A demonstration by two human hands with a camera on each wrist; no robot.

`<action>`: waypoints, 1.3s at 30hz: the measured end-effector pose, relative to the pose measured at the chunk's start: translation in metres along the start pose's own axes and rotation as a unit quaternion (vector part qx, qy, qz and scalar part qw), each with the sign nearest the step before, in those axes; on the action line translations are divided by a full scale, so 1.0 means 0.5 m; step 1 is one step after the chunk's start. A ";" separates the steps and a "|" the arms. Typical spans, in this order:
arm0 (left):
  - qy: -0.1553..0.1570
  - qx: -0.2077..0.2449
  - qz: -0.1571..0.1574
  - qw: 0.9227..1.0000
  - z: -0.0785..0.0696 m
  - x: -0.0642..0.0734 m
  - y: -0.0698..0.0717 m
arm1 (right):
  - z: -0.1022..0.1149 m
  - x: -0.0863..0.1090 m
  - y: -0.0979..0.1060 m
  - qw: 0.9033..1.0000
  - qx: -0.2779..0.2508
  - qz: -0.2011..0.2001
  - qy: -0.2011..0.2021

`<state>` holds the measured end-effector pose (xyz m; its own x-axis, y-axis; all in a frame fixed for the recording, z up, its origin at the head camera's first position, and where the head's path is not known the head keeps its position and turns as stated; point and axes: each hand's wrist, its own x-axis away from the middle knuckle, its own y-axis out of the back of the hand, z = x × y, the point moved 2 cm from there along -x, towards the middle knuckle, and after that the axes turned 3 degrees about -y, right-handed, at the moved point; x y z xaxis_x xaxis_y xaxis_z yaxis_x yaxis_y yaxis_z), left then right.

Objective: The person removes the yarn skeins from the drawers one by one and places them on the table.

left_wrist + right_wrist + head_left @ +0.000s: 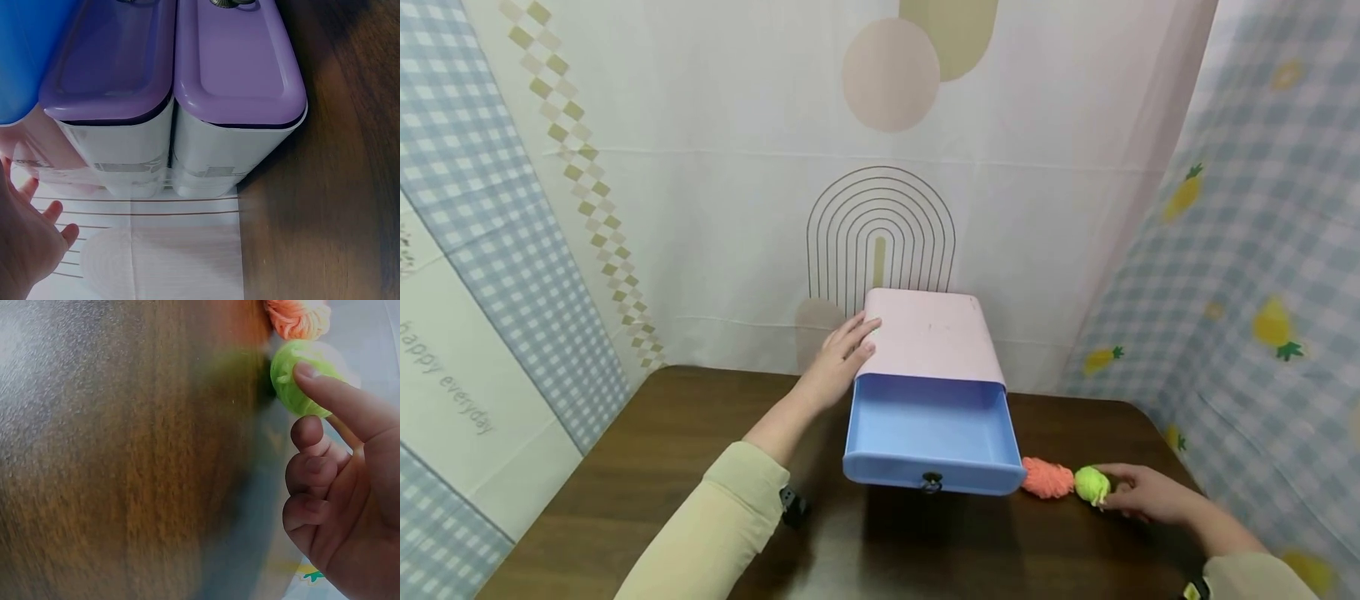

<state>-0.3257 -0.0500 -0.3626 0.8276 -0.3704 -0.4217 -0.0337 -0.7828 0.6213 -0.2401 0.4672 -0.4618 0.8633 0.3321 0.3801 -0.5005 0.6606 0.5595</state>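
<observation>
My left hand point(837, 360) rests with extended fingers on the left top edge of a pink drawer cabinet point(932, 333). Its blue drawer point(934, 421) is pulled out, and its inside shows bare. On the right, my right hand point(1153, 497) pinches a green ball of yarn point(1092, 485) between thumb and fingers. An orange ball of yarn point(1048, 478) lies just left of the green one, by the drawer's right front corner. In the right wrist view, the thumb presses on the green yarn while the other fingers curl beneath.
In the left wrist view, two purple drawer fronts point(244, 62) with pale housings stand in line with the blue drawer. The dark wooden table point(715, 467) reaches back to a patterned cloth point(722, 250). Another checked cloth point(1247, 275) hangs at the right.
</observation>
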 end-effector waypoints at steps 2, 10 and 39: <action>0.002 0.002 0.000 1.000 -0.003 0.001 0.002 | 0.000 0.002 0.002 1.000 0.003 -0.002 0.000; 0.001 -0.001 -0.005 1.000 -0.004 0.001 0.002 | 0.003 0.015 0.005 1.000 0.000 0.008 -0.006; 0.000 0.003 -0.008 1.000 -0.007 0.001 0.000 | 0.049 0.052 0.017 0.996 -0.051 0.044 0.066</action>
<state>-0.3235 -0.0485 -0.3605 0.8279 -0.3582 -0.4316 -0.0241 -0.7915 0.6107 -0.2233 0.4650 -0.4292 0.8203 0.4736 0.3206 -0.5718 0.6870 0.4483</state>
